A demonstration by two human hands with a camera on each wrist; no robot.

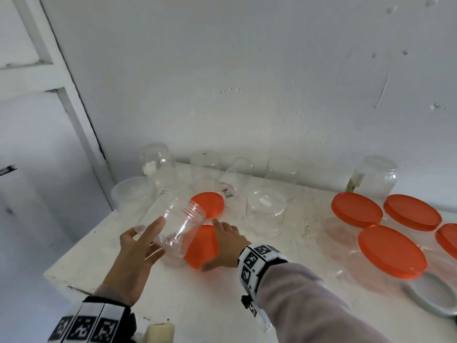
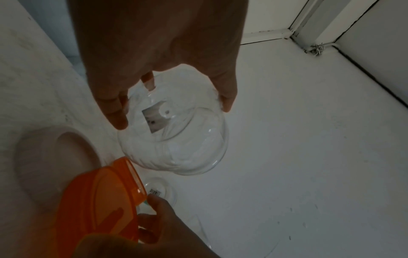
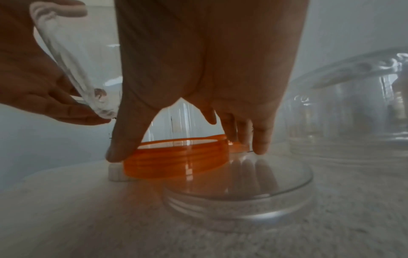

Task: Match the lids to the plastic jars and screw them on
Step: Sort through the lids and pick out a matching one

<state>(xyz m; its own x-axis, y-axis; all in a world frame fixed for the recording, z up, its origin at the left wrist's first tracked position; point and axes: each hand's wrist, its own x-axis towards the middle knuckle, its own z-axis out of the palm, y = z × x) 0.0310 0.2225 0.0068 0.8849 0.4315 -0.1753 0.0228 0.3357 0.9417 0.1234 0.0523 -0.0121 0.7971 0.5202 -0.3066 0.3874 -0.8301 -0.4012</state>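
Note:
My left hand point(image 1: 153, 241) holds a clear plastic jar point(image 1: 175, 226) tilted above the table, its threaded mouth pointing up and to the right. In the left wrist view the jar's base point(image 2: 176, 136) faces the camera between the thumb and fingers. Just right of the jar, my right hand point(image 1: 210, 243) grips an orange lid point(image 1: 197, 248) by its rim, thumb on one side and fingers on the other. The lid point(image 3: 176, 157) is low over the table and looks tilted. A second orange lid point(image 1: 209, 204) lies flat behind the jar.
Several clear jars point(image 1: 267, 214) stand upside down along the white wall. At the right are several jars with orange lids point(image 1: 393, 251) on them and a white lid point(image 1: 432, 295). A clear tub point(image 1: 133, 194) sits near the table's left edge point(image 1: 81, 251).

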